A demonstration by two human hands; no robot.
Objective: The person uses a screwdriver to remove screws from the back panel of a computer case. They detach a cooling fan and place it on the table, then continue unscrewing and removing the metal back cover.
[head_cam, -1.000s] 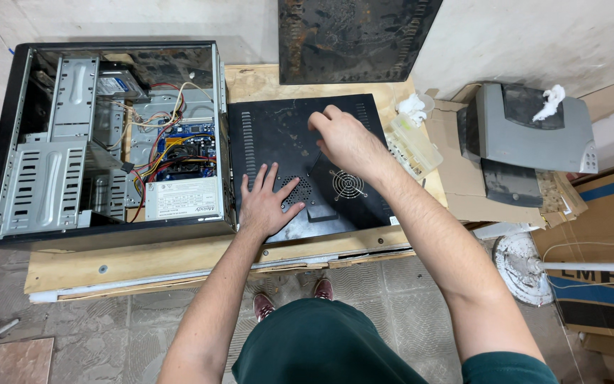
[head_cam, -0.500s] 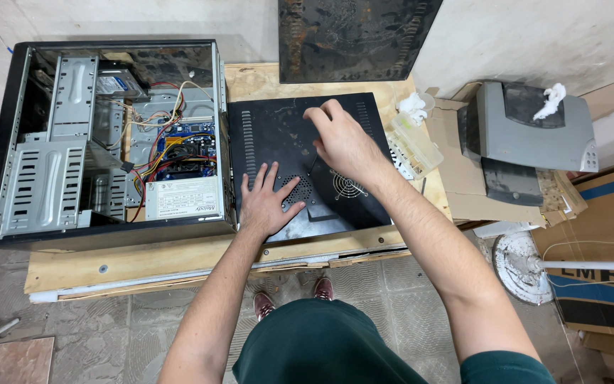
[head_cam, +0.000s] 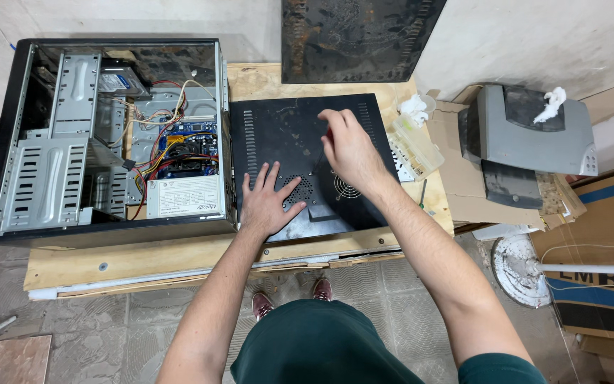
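A black computer side panel (head_cam: 286, 128) with vent slots and a round fan grille lies flat on the wooden table (head_cam: 143, 256). My left hand (head_cam: 268, 203) rests palm down on the panel's near part, fingers spread, holding nothing. My right hand (head_cam: 349, 146) is over the middle of the panel, its fingers bent down with the tips on the metal. Whether something small is under those fingers is hidden. An open desktop computer case (head_cam: 108, 135) lies on its side just left of the panel, showing its board and coloured wires.
A rusty dark metal sheet (head_cam: 357, 39) leans on the wall behind. A clear plastic box (head_cam: 415, 148) and crumpled tissue sit right of the panel. A grey printer (head_cam: 527, 131) stands on cardboard. Cardboard boxes and a white round fan base (head_cam: 520, 263) are on the floor at the right.
My right hand has shifted slightly across the panel toward me, its fingers curling more. The left hand and the panel have stayed put.
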